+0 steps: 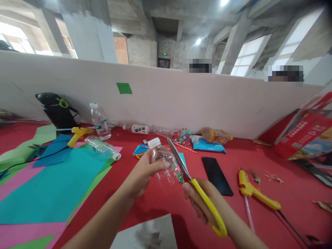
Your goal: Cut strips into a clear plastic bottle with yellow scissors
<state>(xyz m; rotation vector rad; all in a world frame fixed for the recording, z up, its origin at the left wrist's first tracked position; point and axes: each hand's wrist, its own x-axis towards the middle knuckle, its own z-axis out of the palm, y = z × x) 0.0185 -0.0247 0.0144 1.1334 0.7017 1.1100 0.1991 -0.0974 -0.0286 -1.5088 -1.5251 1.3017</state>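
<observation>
My left hand (142,174) is closed round a small clear plastic bottle (163,162) with a white cap, held tilted above the red table (160,204). My right hand (201,200) grips yellow-handled scissors (193,181). Their grey blades point up and to the left and lie against the bottle's right side. Small green and red stickers sit on the bottle near the blades.
Teal, pink, blue and green paper sheets (52,190) cover the table's left. Clear bottles (100,121), a yellow glue gun (77,133), a black phone (216,174), a second yellow glue gun (255,192) and a red box (306,135) lie around. A white partition wall (168,100) stands behind.
</observation>
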